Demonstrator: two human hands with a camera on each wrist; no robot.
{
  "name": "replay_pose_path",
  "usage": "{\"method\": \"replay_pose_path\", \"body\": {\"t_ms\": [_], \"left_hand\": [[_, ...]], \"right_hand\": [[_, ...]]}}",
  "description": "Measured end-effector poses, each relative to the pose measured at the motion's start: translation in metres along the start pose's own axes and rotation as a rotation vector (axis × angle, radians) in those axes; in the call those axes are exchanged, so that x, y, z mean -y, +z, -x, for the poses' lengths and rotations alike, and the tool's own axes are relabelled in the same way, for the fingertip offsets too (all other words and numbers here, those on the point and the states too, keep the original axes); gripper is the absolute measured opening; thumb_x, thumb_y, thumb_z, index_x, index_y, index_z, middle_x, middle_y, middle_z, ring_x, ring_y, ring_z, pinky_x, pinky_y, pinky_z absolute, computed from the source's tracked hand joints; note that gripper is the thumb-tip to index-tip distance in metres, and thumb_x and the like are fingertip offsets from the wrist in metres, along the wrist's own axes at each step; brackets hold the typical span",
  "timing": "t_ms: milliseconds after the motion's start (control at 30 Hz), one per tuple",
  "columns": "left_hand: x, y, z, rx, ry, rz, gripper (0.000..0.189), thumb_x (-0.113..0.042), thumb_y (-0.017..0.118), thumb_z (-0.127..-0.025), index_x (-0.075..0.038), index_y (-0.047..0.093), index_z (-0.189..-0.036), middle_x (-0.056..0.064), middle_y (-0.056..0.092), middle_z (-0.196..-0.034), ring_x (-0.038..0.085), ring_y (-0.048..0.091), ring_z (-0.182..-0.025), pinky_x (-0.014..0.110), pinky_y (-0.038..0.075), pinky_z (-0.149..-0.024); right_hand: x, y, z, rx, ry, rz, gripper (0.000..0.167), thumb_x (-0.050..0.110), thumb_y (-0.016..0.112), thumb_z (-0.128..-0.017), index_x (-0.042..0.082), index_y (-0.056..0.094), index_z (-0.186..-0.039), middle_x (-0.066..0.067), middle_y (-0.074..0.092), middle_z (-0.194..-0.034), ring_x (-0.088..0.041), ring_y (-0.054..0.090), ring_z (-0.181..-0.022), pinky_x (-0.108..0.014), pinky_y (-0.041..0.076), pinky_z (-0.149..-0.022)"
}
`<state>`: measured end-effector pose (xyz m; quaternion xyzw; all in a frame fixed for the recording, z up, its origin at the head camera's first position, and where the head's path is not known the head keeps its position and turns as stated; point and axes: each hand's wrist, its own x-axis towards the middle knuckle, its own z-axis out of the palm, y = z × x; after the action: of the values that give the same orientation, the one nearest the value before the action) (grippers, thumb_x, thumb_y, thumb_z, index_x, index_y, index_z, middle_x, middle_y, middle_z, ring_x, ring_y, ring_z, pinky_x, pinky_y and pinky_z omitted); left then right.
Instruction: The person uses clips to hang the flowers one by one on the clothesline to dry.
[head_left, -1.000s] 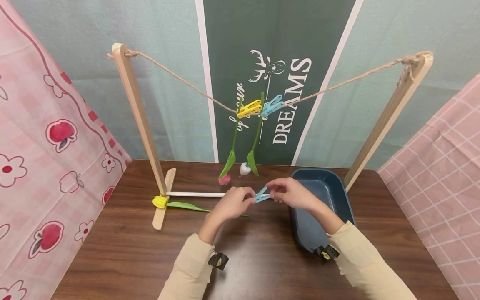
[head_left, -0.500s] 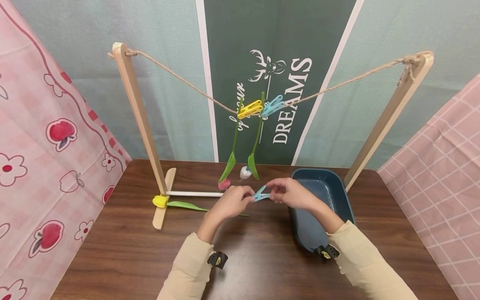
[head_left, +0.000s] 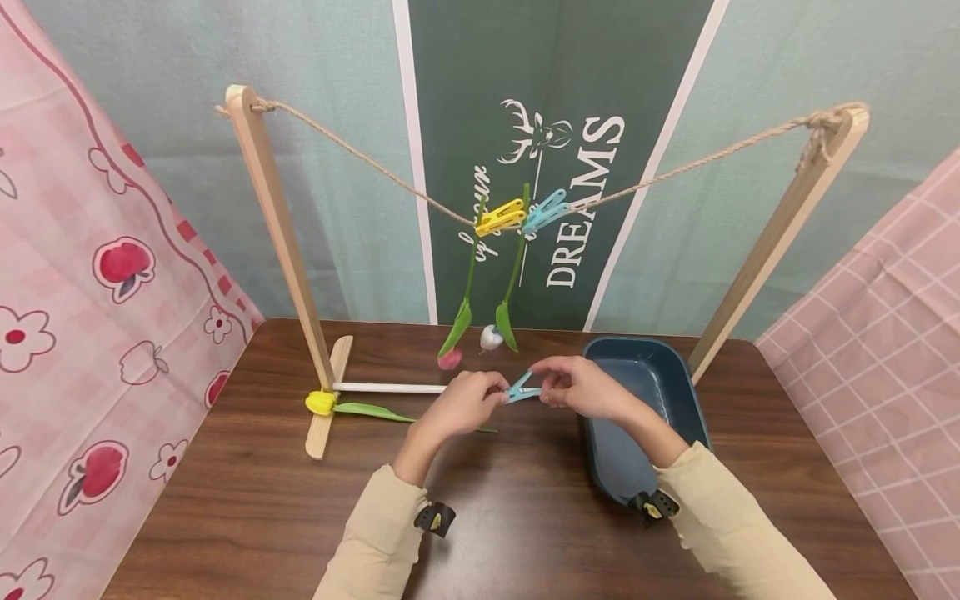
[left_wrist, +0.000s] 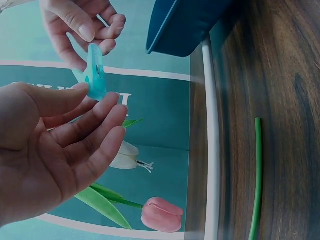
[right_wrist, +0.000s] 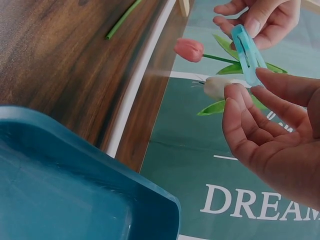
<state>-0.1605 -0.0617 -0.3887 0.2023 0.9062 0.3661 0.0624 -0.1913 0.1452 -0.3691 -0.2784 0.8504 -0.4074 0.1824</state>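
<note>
A light-blue clothespin is held level between both hands, low over the middle of the table. My left hand pinches one end between thumb and fingers. At the opposite end, my right hand grips the spread handles with thumb and index finger. Behind the hands, a pink tulip and a white flower hang upside down from a sagging rope. A yellow clothespin and another blue clothespin fasten their stems. A yellow tulip lies on the table, its stem partly behind my left wrist.
Two wooden posts carry the rope, the left one on a crosswise foot. A white rod runs low between them. The dark-blue basin stands at right under my right forearm. Curtains surround the table.
Both hands keep almost the same place and grip on the clothespin. The hanging flowers sway slightly, dipping and rising again.
</note>
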Motion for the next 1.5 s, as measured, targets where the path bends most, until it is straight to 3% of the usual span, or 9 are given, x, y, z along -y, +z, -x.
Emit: {"method": "replay_pose_path", "body": {"t_ms": [267,500,900,1500], "left_hand": [[-0.0004,-0.0013,-0.0004,-0.002,0.035,-0.014,0.012,-0.007,0.058,-0.089,0.000,0.065,-0.095,-0.002,0.050,-0.064,0.008,0.039,-0.052,0.021,0.033,-0.051],[-0.0017,-0.0027,-0.0014,-0.014,0.070,-0.050,0.011,-0.006,0.057,-0.089,-0.001,0.066,-0.094,-0.001,0.054,-0.069,0.011,0.045,-0.061,0.024,0.039,-0.059],[-0.0038,-0.0049,-0.0001,-0.012,0.081,-0.061,0.010,-0.006,0.054,-0.090,-0.003,0.064,-0.087,-0.002,0.052,-0.067,0.010,0.046,-0.061,0.024,0.039,-0.059],[-0.0028,-0.0037,0.0002,-0.009,0.087,-0.053,0.011,-0.004,0.054,-0.090,-0.003,0.063,-0.084,-0.002,0.050,-0.066,0.009,0.044,-0.059,0.023,0.037,-0.058]], "right_hand": [[-0.0020,-0.0010,0.0002,0.005,-0.041,-0.017,0.037,-0.012,0.055,-0.079,-0.006,0.054,-0.115,-0.007,0.058,-0.074,-0.019,0.054,-0.063,-0.028,0.046,-0.056],[-0.0010,-0.0010,0.0008,-0.014,-0.051,-0.022,0.038,-0.012,0.056,-0.078,-0.002,0.055,-0.115,-0.007,0.058,-0.074,-0.017,0.053,-0.061,-0.027,0.045,-0.053],[0.0022,-0.0009,0.0011,-0.044,-0.063,-0.013,0.035,-0.005,0.067,-0.076,-0.001,0.057,-0.110,-0.006,0.058,-0.075,-0.019,0.052,-0.061,-0.027,0.044,-0.051],[0.0026,-0.0013,0.0021,-0.025,-0.056,-0.021,0.033,-0.002,0.066,-0.079,-0.002,0.057,-0.111,-0.006,0.059,-0.075,-0.020,0.055,-0.063,-0.028,0.047,-0.057]]}}
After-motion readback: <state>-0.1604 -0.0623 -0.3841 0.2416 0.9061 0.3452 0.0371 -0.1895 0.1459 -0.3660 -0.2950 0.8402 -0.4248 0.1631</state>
